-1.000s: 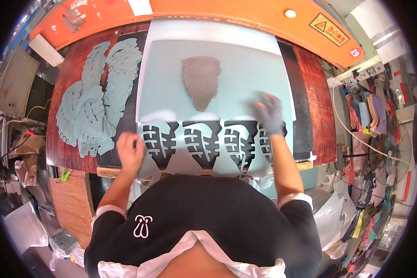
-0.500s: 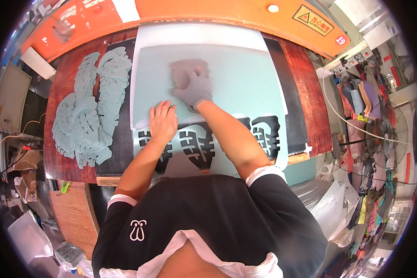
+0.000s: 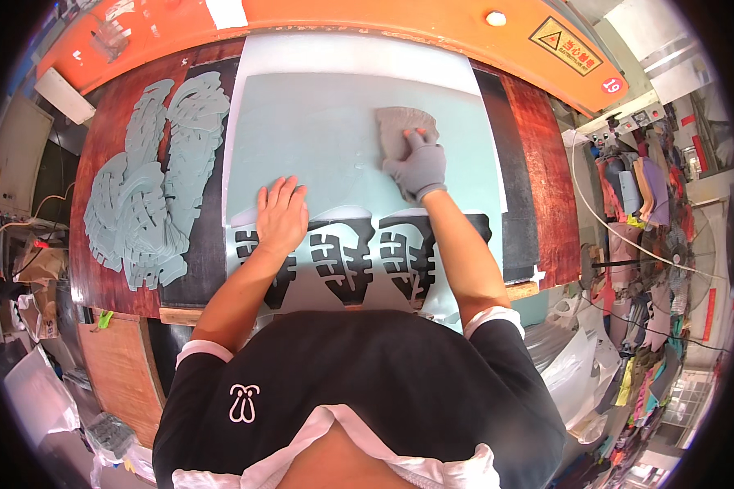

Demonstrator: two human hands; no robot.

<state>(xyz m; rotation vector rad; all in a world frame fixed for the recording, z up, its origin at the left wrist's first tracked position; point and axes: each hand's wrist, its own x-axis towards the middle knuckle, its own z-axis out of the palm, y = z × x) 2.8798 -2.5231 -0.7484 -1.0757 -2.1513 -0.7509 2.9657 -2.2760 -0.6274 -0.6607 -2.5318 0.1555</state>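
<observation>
A pale grey-green sheet point(image 3: 318, 122) lies on the work board, with a row of shoe-part-shaped cut-outs along its near edge. My left hand point(image 3: 283, 216) rests bare and flat on this sheet, fingers stretched out, just above the cut-outs. Farther right, my right hand point(image 3: 421, 167), in a grey glove with bare fingertips, grips a grey-brown block point(image 3: 394, 130) with a wavy far edge. The block is on or just over the sheet; its exact kind is unclear, and the hand covers part of it. Black surface point(image 3: 334, 269) shows through the cut-outs.
Stacks of cut grey-green pieces point(image 3: 147, 212) lie on the left of the reddish board point(image 3: 538, 163). An orange machine beam point(image 3: 342, 18) with a warning label spans the far side. Coloured scraps point(image 3: 636, 179) hang at the right, near a white cable point(image 3: 595, 208).
My right hand has moved to the right across the sheet, carrying the grey-brown block with it. My left hand stays flat on the sheet. The view has shifted slightly.
</observation>
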